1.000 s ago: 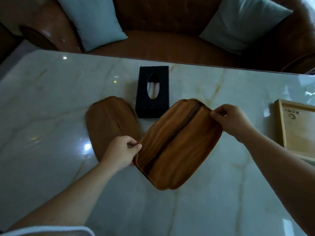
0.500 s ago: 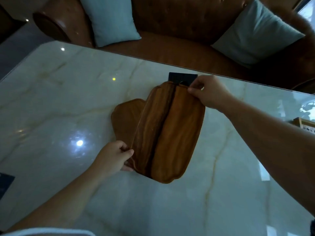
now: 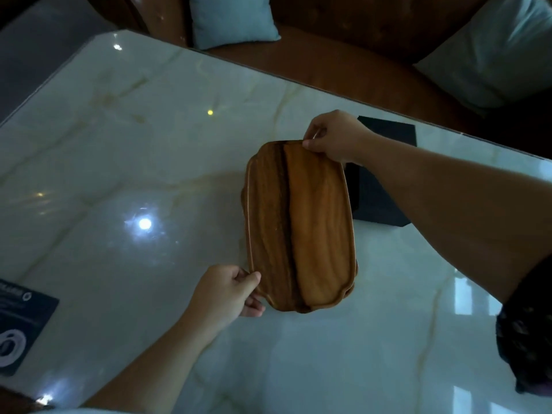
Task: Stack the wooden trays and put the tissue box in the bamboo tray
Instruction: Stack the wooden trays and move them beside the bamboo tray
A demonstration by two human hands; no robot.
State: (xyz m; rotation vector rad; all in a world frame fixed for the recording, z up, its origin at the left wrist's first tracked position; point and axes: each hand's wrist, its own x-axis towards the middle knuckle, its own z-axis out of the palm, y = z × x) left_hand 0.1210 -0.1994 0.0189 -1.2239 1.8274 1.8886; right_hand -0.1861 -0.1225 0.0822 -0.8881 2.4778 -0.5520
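Observation:
A brown wooden tray (image 3: 310, 228) with a dark grain stripe lies lengthwise over a second wooden tray, of which only a thin edge (image 3: 244, 201) shows at the left. My left hand (image 3: 230, 289) grips the top tray's near left corner. My right hand (image 3: 336, 135) pinches its far end. The black tissue box (image 3: 379, 201) stands just right of the trays, largely covered by my right forearm. The bamboo tray is out of view.
The trays rest on a glossy white marble table (image 3: 119, 162). A dark printed card (image 3: 21, 321) lies at the near left edge. Beyond the far edge is a brown sofa (image 3: 343, 58) with pale blue cushions (image 3: 233, 19).
Both hands have swung the top tray left and straight over the other tray, which is now almost fully covered. The view has shifted left, so the bamboo tray has left the frame.

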